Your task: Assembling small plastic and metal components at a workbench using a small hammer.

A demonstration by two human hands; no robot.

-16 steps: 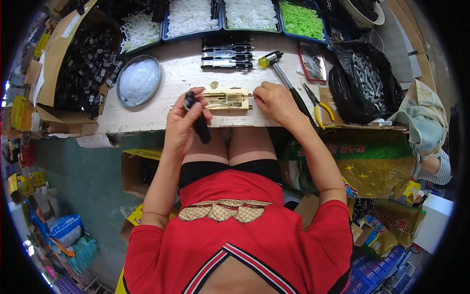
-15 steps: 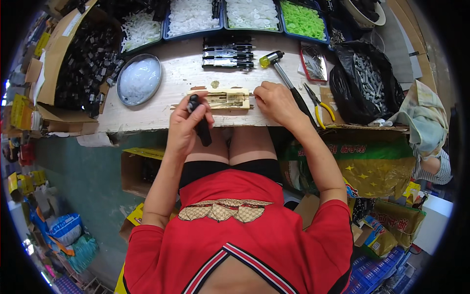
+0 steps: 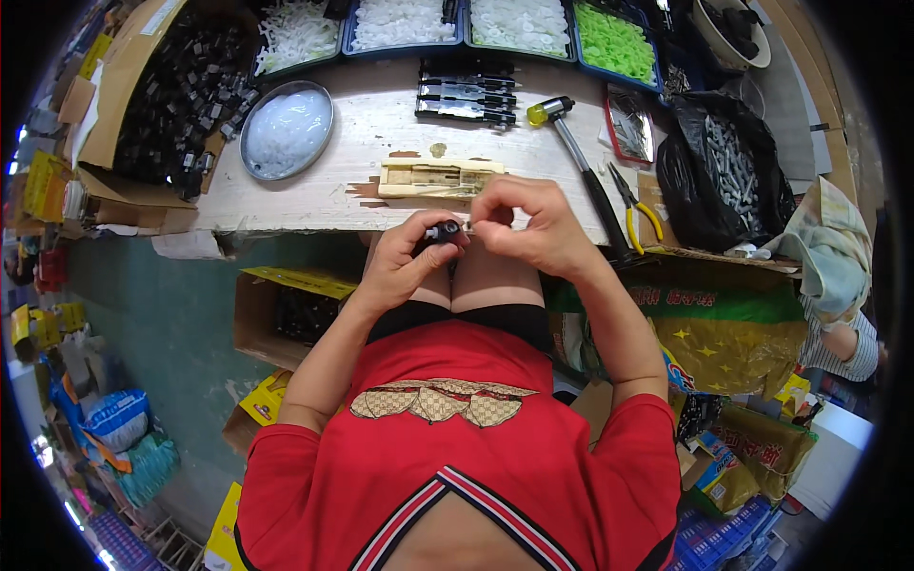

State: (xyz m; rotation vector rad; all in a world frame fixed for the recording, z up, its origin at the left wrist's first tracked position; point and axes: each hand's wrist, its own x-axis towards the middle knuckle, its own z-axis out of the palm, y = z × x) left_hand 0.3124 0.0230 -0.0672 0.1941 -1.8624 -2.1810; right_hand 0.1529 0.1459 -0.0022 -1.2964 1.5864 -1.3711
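Note:
In front of the table edge, my left hand (image 3: pixel 407 259) is closed around a black tube-like part (image 3: pixel 447 231), held with one end turned up toward me. My right hand (image 3: pixel 535 225) meets it from the right, thumb and forefinger pinched beside that end. A small pale bit shows at the fingertips, too small to name. Just beyond both hands, a cream-coloured block jig (image 3: pixel 400 181) with a long recess lies on the table. Behind the jig, several black-and-clear pen-shaped assemblies (image 3: pixel 466 107) lie in a neat stack.
A yellow-headed hammer (image 3: pixel 581 152) and yellow-handled pliers (image 3: pixel 630 205) lie to the right, near a black bag (image 3: pixel 678 171) of grey metal parts. At left are a round dish (image 3: pixel 246 162) and a carton (image 3: pixel 100 143) of black parts. Trays (image 3: pixel 405 48) of small plastic pieces line the back.
My right hand has left the tabletop by the jig and come to the black part. My left hand has moved right and turned the part. The view has shifted slightly.

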